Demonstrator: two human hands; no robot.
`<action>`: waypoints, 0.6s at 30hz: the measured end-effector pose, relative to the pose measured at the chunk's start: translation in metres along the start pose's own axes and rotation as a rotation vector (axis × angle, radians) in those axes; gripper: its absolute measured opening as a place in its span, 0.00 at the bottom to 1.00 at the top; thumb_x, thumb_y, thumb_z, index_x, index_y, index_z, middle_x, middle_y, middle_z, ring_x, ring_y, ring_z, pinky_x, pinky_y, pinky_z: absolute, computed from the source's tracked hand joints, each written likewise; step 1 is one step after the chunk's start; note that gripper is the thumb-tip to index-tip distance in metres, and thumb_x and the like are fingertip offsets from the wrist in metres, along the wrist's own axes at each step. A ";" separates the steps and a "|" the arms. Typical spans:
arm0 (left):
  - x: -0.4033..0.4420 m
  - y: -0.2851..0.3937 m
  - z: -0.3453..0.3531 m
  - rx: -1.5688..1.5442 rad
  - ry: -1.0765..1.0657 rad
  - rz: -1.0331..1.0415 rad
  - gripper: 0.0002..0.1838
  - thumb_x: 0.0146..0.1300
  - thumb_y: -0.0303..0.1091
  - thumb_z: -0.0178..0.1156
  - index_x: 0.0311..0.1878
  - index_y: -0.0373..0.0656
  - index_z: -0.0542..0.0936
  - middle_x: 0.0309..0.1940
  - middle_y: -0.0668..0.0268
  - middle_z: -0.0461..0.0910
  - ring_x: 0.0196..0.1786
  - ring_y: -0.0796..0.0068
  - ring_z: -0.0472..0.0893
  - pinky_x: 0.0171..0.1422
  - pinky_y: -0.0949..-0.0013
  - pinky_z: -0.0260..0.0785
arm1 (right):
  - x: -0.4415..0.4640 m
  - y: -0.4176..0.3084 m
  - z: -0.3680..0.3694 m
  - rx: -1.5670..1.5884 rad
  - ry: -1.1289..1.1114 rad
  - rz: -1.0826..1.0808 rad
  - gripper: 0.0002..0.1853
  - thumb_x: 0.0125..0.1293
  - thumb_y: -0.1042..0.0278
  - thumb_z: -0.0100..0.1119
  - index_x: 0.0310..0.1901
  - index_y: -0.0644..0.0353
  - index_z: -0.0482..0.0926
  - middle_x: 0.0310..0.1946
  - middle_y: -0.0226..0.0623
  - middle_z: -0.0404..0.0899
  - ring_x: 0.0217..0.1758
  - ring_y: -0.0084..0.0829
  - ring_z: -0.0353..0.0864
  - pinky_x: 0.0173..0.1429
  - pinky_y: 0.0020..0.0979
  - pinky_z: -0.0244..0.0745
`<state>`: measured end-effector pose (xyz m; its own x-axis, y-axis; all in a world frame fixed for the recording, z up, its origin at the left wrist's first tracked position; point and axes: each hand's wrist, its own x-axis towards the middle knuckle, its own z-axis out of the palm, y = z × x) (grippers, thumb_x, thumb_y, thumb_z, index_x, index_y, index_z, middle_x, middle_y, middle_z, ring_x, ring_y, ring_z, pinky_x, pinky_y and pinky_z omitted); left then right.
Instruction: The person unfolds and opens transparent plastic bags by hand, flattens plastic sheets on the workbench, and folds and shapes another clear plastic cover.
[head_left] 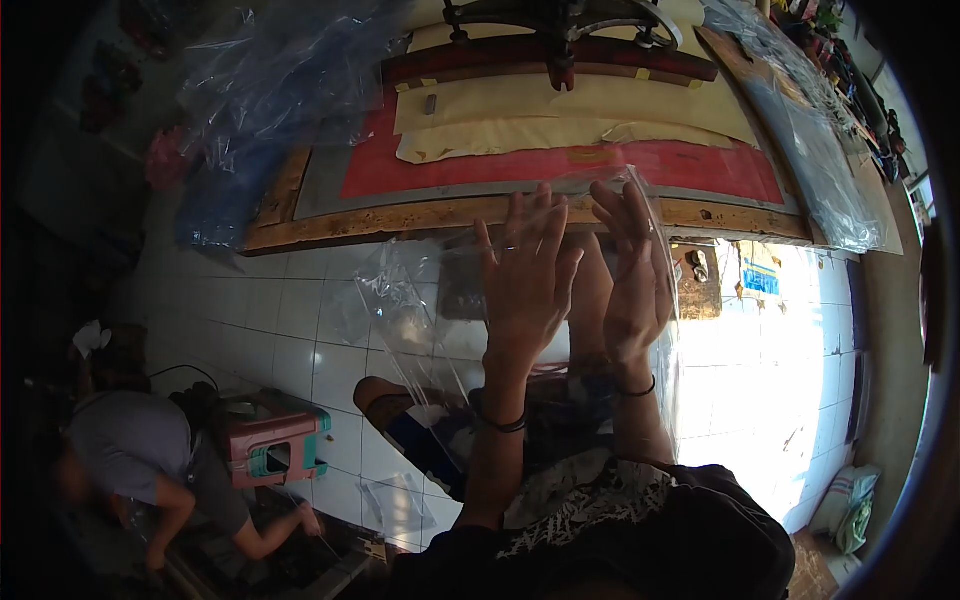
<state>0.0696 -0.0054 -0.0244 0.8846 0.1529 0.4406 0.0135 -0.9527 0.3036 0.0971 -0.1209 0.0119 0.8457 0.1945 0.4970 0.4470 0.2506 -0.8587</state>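
Look at the left grip (530, 275): fingers spread wide, back of the hand up, nothing clamped between them. Just beside it, the right grip (635, 270) is turned edge-on, fingers raised and loosely apart; it isn't closed round anything I can see. And here's the clear plastic film (405, 290), spread about both hands, its creased, shiny side out beyond the left one, its far edge rising at the right fingertips. Inside it or merely behind it? I can't tell from here.

Dark bands circle both wrists, the forearms reaching up from a black shirt (600, 500). Past the fingertips runs the wooden edge of the tabletop (400, 224), carrying a red sheet (365, 180), with cream sheets (560, 105) over it and a dark metal frame (560, 20) at the back. More clear plastic is heaped at its left end (280, 90) and right end (850, 190).

Down on the white-tiled floor (290, 300), a pink-and-green stool (275, 440) stands near a stooping co-worker in grey (130, 430), one arm stretched low.
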 end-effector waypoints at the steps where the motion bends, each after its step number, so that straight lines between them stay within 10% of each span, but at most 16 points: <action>1: 0.000 0.001 0.001 0.012 0.007 -0.002 0.29 0.75 0.49 0.46 0.75 0.49 0.62 0.76 0.65 0.59 0.80 0.58 0.50 0.79 0.36 0.32 | 0.001 -0.002 0.006 0.112 0.044 0.068 0.32 0.79 0.52 0.26 0.71 0.73 0.60 0.67 0.56 0.66 0.73 0.44 0.64 0.72 0.43 0.60; 5: 0.000 -0.004 -0.001 -0.199 0.095 -0.018 0.29 0.75 0.52 0.44 0.72 0.46 0.64 0.73 0.62 0.63 0.76 0.57 0.58 0.79 0.40 0.38 | 0.012 0.014 0.003 0.022 0.137 -0.082 0.28 0.78 0.58 0.30 0.69 0.71 0.64 0.66 0.52 0.70 0.70 0.42 0.68 0.73 0.40 0.62; 10: -0.020 -0.064 -0.037 -1.022 0.501 -0.324 0.28 0.79 0.51 0.35 0.69 0.41 0.65 0.70 0.57 0.67 0.73 0.63 0.65 0.78 0.52 0.50 | 0.016 0.054 -0.046 -0.142 0.182 -0.174 0.51 0.64 0.28 0.50 0.73 0.68 0.56 0.71 0.53 0.60 0.74 0.45 0.62 0.77 0.45 0.55; 18: -0.028 -0.050 -0.043 -0.849 0.531 -0.186 0.35 0.77 0.55 0.26 0.75 0.38 0.53 0.71 0.47 0.64 0.78 0.56 0.55 0.81 0.53 0.36 | 0.018 0.043 -0.012 -0.290 0.173 -0.131 0.28 0.73 0.65 0.52 0.70 0.68 0.60 0.64 0.46 0.71 0.70 0.38 0.67 0.72 0.36 0.61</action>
<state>0.0240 0.0494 -0.0162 0.5787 0.5731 0.5803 -0.3883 -0.4321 0.8140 0.1351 -0.1177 -0.0179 0.8014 0.0091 0.5980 0.5981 -0.0216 -0.8012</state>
